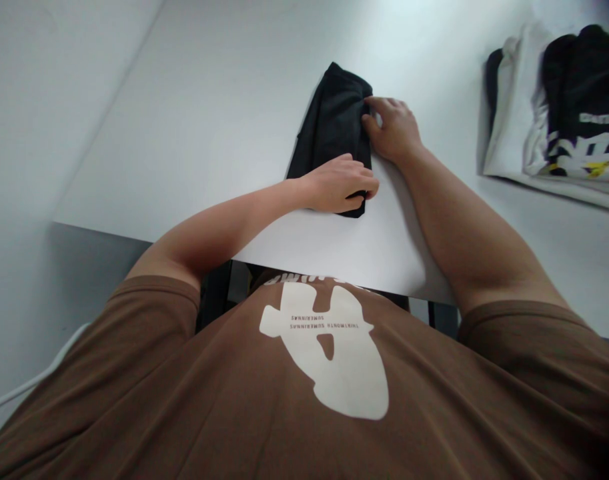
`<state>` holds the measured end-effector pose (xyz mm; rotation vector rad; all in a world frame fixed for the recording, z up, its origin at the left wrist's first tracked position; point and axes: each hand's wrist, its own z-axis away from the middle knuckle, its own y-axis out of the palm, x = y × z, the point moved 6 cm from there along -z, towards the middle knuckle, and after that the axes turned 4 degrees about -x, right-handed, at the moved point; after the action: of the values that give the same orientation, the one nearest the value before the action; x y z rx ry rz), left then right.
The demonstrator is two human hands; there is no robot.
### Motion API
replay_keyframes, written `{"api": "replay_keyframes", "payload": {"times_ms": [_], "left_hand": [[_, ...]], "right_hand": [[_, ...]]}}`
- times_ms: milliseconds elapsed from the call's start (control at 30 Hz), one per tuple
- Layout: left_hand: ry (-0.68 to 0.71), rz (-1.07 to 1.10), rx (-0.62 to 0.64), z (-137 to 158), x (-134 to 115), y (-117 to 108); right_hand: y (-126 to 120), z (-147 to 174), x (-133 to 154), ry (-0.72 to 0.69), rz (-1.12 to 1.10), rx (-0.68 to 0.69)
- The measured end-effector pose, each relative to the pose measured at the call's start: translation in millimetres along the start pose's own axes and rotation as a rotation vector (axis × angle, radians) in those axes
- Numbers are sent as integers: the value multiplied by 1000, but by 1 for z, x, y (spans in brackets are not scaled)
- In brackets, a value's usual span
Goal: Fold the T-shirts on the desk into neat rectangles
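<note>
A folded black garment [329,123] lies on the white table, longer from front to back than it is wide. Across its near end reaches my left hand [345,181], fingers curled over the near right edge and gripping the cloth. My right hand [393,127] is at the far right edge of the same garment, with thumb and fingertips pinching the fabric there. The folds hide what kind of garment it is. Part of its near end is covered by my left hand.
At the right of the white table [199,113] lies a stack of folded clothes, with white garments [517,100] and a black garment with a white and yellow print [584,87]. The table's front edge runs close to my body. A white cable [44,373] hangs at lower left.
</note>
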<state>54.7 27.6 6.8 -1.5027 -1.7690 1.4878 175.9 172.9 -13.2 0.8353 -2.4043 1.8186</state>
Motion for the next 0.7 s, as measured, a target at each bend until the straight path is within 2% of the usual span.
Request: {"api": "replay_keyframes", "payload": {"times_ms": [400, 700], "left_hand": [[-1, 0, 5, -1, 0, 0], [-9, 3, 14, -1, -1, -1]], "right_hand": [[-1, 0, -1, -4, -4, -14], [1, -1, -1, 12, 20, 24]]}}
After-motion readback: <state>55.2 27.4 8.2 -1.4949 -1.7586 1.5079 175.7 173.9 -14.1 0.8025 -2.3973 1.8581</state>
